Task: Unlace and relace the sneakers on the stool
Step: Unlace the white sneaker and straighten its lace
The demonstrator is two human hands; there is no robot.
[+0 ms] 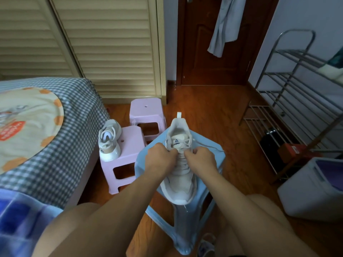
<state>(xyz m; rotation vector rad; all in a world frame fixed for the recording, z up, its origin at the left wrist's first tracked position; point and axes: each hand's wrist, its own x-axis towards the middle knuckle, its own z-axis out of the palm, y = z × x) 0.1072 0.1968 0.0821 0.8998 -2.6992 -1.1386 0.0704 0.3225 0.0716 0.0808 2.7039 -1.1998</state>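
On a blue stool (219, 154), left hand (161, 158) and right hand (201, 158) each grip, fingers curled, a white sneaker's (181, 175) laces (182, 155).

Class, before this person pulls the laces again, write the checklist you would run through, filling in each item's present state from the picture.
1. Sneaker rests on the blue stool: ok.
2. Left hand grips the laces: ok.
3. Right hand grips the laces: ok.
4. Toe within the stool's edge: not ok, it overhangs the near edge.
5. Which eyelets are threaded: cannot tell, the hands cover them.
6. Second sneaker waits on the pink stool: ok.
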